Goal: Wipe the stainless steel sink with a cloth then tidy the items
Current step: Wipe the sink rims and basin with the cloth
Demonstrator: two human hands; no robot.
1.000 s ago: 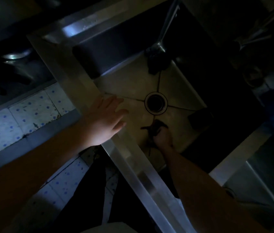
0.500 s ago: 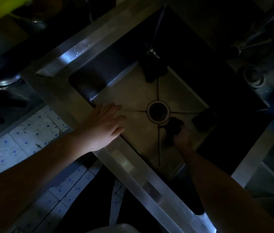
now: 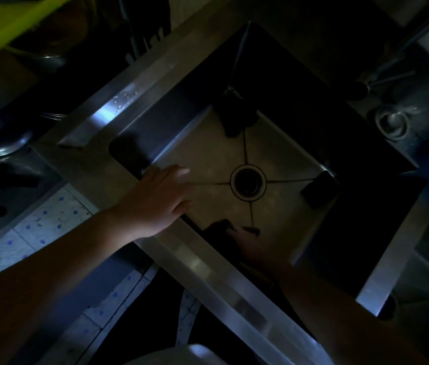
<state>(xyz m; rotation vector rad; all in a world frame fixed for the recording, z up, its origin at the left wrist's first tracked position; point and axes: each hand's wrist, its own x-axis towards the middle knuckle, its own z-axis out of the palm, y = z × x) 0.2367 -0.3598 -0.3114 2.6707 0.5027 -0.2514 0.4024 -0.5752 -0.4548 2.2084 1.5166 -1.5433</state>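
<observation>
1. Our left hand (image 3: 159,200) lies flat on the near rim of the sink (image 3: 208,262), fingers (image 3: 179,172) apart and reaching over the edge, gripping nothing.
2. Our right hand (image 3: 251,246) is down in the basin near the front wall, pressing a dark cloth (image 3: 218,225) against the floor; it is too dim to tell how its fingers close on it.
3. The drain (image 3: 247,182) sits mid-basin, with a dark block (image 3: 318,189) to the right and a dark lump (image 3: 234,119) at the back corner.
4. We judge wiping is under way and tidying not begun.
5. Risks: the gloom may hide missed patches; the cloth could snag on the drain; a wet rim, beaded with droplets (image 3: 124,100), could let the bracing hand slip.
</observation>
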